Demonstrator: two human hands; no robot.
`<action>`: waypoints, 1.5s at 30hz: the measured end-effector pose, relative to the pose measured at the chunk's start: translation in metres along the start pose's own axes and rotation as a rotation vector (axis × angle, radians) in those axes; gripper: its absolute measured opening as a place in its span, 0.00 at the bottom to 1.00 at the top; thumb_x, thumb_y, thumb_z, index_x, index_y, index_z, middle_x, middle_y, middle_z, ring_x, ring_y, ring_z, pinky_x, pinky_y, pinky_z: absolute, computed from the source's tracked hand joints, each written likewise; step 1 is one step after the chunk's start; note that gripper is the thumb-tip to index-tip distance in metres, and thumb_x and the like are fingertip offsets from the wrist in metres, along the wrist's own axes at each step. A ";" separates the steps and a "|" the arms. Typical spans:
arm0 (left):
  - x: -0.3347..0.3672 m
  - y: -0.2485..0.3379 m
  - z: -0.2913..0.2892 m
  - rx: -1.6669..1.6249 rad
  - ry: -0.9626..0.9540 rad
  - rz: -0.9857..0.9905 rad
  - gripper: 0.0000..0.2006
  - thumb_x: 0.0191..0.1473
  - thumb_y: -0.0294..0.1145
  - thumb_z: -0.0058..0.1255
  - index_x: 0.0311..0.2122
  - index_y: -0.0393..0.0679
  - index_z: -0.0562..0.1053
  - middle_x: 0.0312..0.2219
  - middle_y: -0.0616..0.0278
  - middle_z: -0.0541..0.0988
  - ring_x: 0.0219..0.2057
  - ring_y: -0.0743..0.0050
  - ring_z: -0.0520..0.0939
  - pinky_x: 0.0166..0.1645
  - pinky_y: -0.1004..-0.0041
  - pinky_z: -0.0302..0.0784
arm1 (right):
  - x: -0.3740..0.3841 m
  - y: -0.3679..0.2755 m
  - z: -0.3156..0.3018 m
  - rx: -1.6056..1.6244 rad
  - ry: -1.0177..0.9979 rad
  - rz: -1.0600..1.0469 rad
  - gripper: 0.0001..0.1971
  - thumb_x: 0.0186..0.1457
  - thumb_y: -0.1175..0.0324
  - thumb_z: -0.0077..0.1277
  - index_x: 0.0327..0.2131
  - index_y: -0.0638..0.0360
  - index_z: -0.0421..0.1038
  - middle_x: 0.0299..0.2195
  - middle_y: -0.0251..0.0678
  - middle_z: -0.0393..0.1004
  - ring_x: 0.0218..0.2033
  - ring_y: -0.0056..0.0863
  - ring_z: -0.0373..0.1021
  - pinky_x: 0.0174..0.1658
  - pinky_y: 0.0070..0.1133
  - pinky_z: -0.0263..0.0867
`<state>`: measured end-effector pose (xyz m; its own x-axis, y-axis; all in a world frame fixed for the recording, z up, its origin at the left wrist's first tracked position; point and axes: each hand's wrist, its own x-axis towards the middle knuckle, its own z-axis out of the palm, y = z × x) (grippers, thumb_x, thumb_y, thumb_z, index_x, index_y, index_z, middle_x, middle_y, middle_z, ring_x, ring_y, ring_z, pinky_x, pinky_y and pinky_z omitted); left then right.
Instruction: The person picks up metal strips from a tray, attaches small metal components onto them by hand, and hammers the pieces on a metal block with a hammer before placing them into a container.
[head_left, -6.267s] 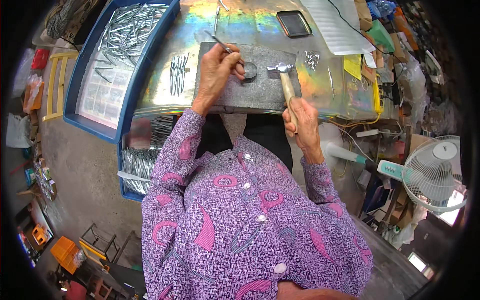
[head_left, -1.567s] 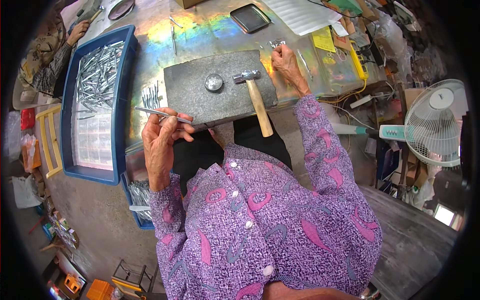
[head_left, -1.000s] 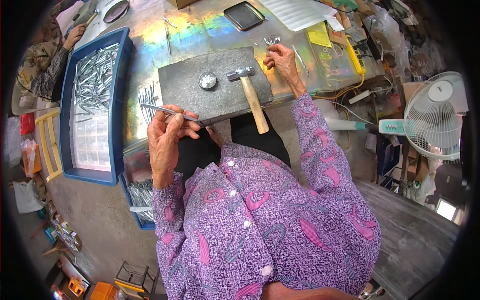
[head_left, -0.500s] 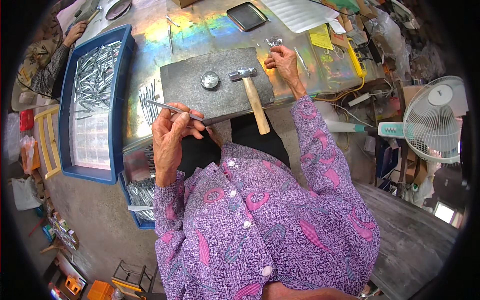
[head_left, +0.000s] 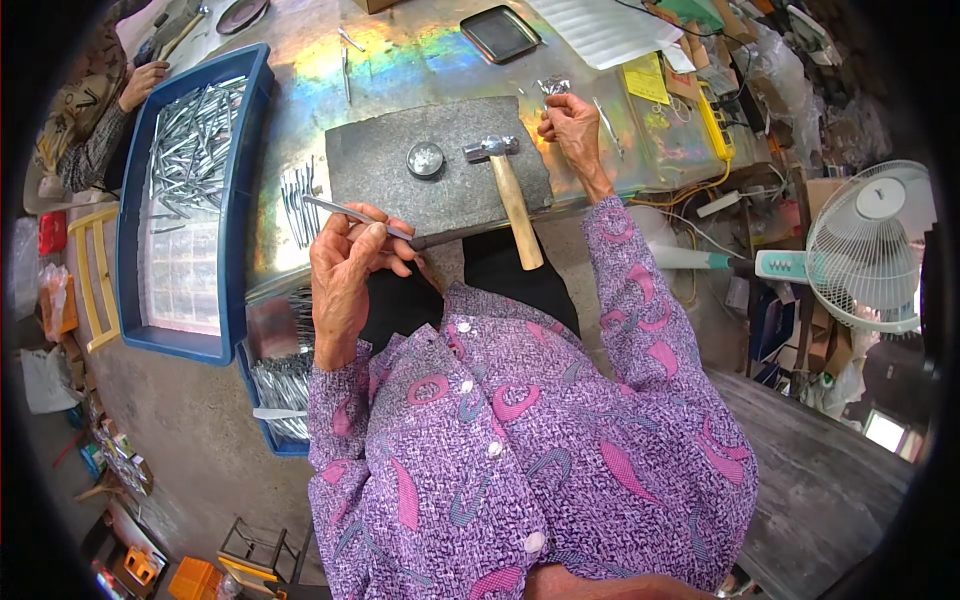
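Observation:
My left hand (head_left: 350,262) holds a thin metal strip (head_left: 340,209) by one end, near the front left corner of a dark stone slab (head_left: 385,165). My right hand (head_left: 570,125) reaches past the slab's far right corner and pinches a small shiny metal piece (head_left: 553,86). A hammer with a wooden handle (head_left: 512,200) lies on the slab, its steel head toward the middle. A small round metal dish (head_left: 425,159) sits on the slab left of the hammer head.
A blue tray (head_left: 135,215) full of metal strips stands at left, a second blue bin (head_left: 272,395) below the bench edge. Loose strips (head_left: 297,193) lie beside the slab. Another person's hand (head_left: 140,82) works at top left. A dark tray (head_left: 500,33), papers and a fan (head_left: 865,245) lie to the right.
The right hand let go of the hammer, which now lies on the slab, and reached to the small pieces at the far right. The left hand drew back holding a metal strip.

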<state>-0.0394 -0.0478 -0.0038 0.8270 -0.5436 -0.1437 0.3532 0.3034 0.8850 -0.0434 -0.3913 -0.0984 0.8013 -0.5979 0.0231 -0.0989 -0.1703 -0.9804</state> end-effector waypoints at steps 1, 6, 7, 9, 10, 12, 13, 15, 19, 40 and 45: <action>0.000 0.000 0.000 -0.013 0.007 0.000 0.07 0.54 0.27 0.43 0.37 0.36 0.65 0.30 0.47 0.76 0.25 0.71 0.79 0.26 0.79 0.77 | -0.002 -0.002 0.000 0.024 0.012 -0.009 0.10 0.48 0.78 0.43 0.35 0.73 0.68 0.22 0.39 0.71 0.17 0.19 0.69 0.17 0.14 0.65; 0.006 0.003 0.007 -0.069 0.030 0.004 0.08 0.55 0.28 0.44 0.38 0.36 0.66 0.31 0.46 0.76 0.26 0.71 0.79 0.26 0.79 0.77 | -0.020 -0.031 -0.004 0.192 0.024 0.092 0.09 0.49 0.77 0.46 0.35 0.71 0.69 0.25 0.38 0.73 0.21 0.17 0.69 0.24 0.11 0.66; 0.009 0.003 0.009 -0.077 0.037 0.008 0.08 0.55 0.29 0.44 0.38 0.36 0.66 0.31 0.46 0.76 0.26 0.71 0.79 0.26 0.79 0.77 | -0.023 -0.037 -0.004 0.285 0.006 0.111 0.09 0.49 0.77 0.46 0.35 0.71 0.70 0.25 0.37 0.73 0.21 0.17 0.69 0.25 0.11 0.66; 0.013 0.002 0.012 -0.089 0.038 0.026 0.08 0.55 0.29 0.44 0.38 0.36 0.66 0.31 0.46 0.76 0.26 0.72 0.79 0.26 0.79 0.77 | -0.035 -0.055 -0.001 0.445 -0.044 0.145 0.09 0.48 0.77 0.47 0.35 0.70 0.70 0.25 0.37 0.73 0.22 0.17 0.69 0.26 0.10 0.66; 0.015 0.002 0.012 -0.102 0.035 0.044 0.09 0.55 0.30 0.44 0.38 0.36 0.66 0.31 0.46 0.76 0.25 0.72 0.79 0.25 0.79 0.77 | -0.043 -0.067 0.004 0.449 -0.052 0.149 0.09 0.48 0.77 0.47 0.35 0.70 0.70 0.25 0.37 0.73 0.22 0.17 0.69 0.26 0.10 0.66; 0.019 0.001 0.014 -0.110 0.042 0.064 0.09 0.55 0.30 0.44 0.38 0.36 0.66 0.31 0.46 0.76 0.25 0.72 0.79 0.25 0.79 0.77 | -0.060 -0.090 0.015 0.587 -0.177 0.161 0.08 0.47 0.77 0.46 0.33 0.68 0.71 0.23 0.36 0.73 0.20 0.16 0.69 0.24 0.10 0.64; 0.021 0.000 0.015 -0.125 0.029 0.070 0.09 0.55 0.30 0.44 0.38 0.36 0.66 0.30 0.46 0.76 0.25 0.72 0.79 0.25 0.79 0.77 | -0.069 -0.100 0.020 0.573 -0.213 0.184 0.08 0.47 0.77 0.46 0.33 0.68 0.71 0.23 0.36 0.73 0.20 0.16 0.68 0.25 0.10 0.64; 0.025 -0.002 0.018 -0.164 0.019 0.068 0.08 0.55 0.30 0.44 0.36 0.37 0.66 0.30 0.47 0.76 0.25 0.72 0.79 0.25 0.80 0.77 | -0.091 -0.121 0.034 0.561 -0.278 0.182 0.08 0.47 0.77 0.46 0.33 0.69 0.71 0.23 0.36 0.73 0.21 0.16 0.68 0.25 0.11 0.64; 0.028 -0.005 0.021 -0.278 0.007 0.049 0.08 0.56 0.30 0.44 0.35 0.36 0.66 0.29 0.47 0.76 0.25 0.72 0.78 0.24 0.81 0.77 | -0.119 -0.137 0.061 0.519 -0.427 0.182 0.08 0.48 0.77 0.47 0.33 0.69 0.71 0.23 0.36 0.73 0.21 0.15 0.68 0.25 0.11 0.63; 0.023 -0.007 0.017 -0.326 0.036 0.014 0.09 0.55 0.32 0.45 0.35 0.37 0.66 0.28 0.52 0.76 0.24 0.74 0.78 0.24 0.81 0.75 | -0.134 -0.151 0.084 0.268 -0.444 0.026 0.05 0.48 0.80 0.48 0.31 0.67 0.67 0.23 0.31 0.71 0.20 0.11 0.66 0.22 0.10 0.63; 0.020 -0.004 0.021 -0.222 0.070 0.111 0.07 0.55 0.29 0.45 0.35 0.36 0.66 0.27 0.52 0.76 0.24 0.72 0.78 0.23 0.80 0.75 | -0.139 -0.148 0.088 0.194 -0.417 -0.007 0.06 0.47 0.82 0.46 0.32 0.66 0.66 0.25 0.32 0.70 0.21 0.11 0.66 0.23 0.11 0.64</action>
<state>-0.0336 -0.0768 -0.0009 0.8917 -0.4440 -0.0881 0.3395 0.5273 0.7789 -0.0880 -0.2140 0.0266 0.9746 -0.2238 -0.0120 -0.0123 0.0003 -0.9999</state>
